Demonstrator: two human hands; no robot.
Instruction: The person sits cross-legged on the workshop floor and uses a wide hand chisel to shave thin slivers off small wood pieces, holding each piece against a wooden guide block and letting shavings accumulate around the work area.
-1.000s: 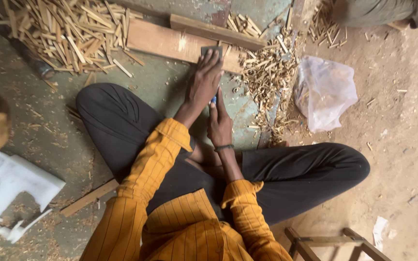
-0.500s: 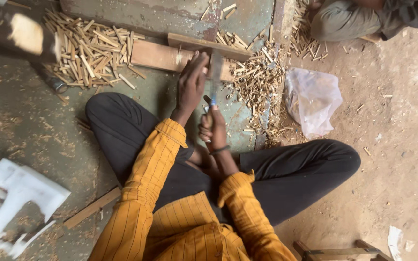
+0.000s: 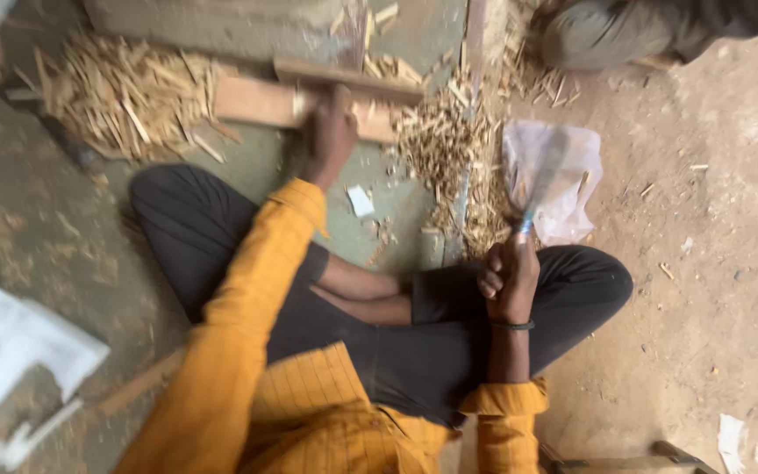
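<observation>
I sit cross-legged on the floor in yellow sleeves and dark trousers. My left hand [image 3: 331, 132] reaches forward to a wooden plank [image 3: 256, 101], its fingers curled over a small wood stick [image 3: 298, 104] standing on it. My right hand [image 3: 506, 281] is over my right knee, gripping a knife [image 3: 539, 184]. The motion-blurred blade points up and away from the plank. A second, thinner batten [image 3: 344, 75] lies just behind the plank.
Heaps of split wood slivers [image 3: 125, 96] lie left of the plank, with more slivers [image 3: 445, 149] to its right. A crumpled plastic bag [image 3: 554, 175] sits beyond my right knee. Another person's leg [image 3: 625, 31] is at the top right. White paper [image 3: 10, 369] lies at the left.
My right hand has pulled the knife back from the plank to my right knee, blade raised. My left hand stays at the plank. The view has shifted and blurred.
</observation>
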